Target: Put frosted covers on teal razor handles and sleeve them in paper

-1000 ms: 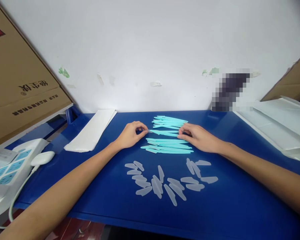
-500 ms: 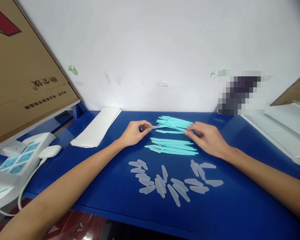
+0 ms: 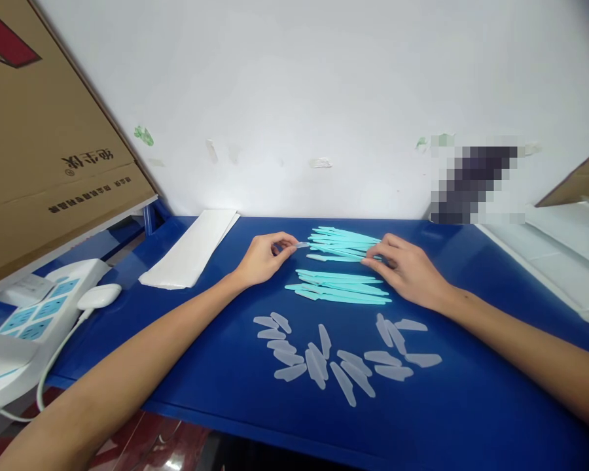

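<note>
My left hand is closed in a pinch on a small translucent blade cover, at the left ends of the upper group of turquoise eyebrow razors. My right hand pinches the handle end of one turquoise razor at that group's right side. Whether the cover touches the held razor's tip I cannot tell. A second group of turquoise razors lies just below, roughly parallel. Several loose translucent blade covers are scattered over the table's nearer part, between my forearms.
A folded white sheet lies on the blue table at the left. Beyond it are a white power strip with a plugged-in charger and a cardboard box. Clear plastic packets lie at the right. A white wall closes off the back.
The held razor, which lay slanting across the upper group, now sits more in line with it. My left hand and the cover have shifted very slightly; the loose covers stay put.
</note>
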A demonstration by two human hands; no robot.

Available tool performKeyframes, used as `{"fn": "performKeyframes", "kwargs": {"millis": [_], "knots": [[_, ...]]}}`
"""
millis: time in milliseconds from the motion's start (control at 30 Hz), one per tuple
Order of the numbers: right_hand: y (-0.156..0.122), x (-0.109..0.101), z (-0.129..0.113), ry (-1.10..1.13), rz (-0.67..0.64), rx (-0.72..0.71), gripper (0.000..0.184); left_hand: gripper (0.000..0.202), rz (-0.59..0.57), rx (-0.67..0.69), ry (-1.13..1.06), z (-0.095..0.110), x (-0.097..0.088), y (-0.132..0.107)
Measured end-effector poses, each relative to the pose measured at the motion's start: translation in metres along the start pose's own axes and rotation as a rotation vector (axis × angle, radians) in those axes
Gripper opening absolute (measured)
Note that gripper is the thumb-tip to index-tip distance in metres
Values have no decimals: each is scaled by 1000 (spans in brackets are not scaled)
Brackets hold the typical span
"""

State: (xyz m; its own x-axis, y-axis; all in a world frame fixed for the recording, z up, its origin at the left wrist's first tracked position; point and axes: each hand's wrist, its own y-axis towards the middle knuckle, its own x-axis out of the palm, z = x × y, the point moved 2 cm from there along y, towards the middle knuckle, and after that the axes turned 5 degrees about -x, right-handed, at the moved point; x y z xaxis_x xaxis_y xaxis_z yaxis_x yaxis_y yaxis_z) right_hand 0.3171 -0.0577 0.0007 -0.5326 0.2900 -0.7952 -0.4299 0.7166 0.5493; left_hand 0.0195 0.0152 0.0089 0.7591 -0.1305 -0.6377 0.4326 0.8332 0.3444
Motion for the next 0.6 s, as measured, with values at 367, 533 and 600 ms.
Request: {"fn": "performKeyframes", "kwargs": {"millis": [367, 533, 600], "knots": [[0, 1, 1, 17, -9, 15, 26, 21, 33, 92, 12, 4, -2, -1], [0, 0, -2, 46, 6, -4, 26, 20, 16, 337, 114, 13, 3, -9], [-1, 0, -2, 51, 24, -26, 24, 22, -36, 420, 174, 15, 7, -12]]}}
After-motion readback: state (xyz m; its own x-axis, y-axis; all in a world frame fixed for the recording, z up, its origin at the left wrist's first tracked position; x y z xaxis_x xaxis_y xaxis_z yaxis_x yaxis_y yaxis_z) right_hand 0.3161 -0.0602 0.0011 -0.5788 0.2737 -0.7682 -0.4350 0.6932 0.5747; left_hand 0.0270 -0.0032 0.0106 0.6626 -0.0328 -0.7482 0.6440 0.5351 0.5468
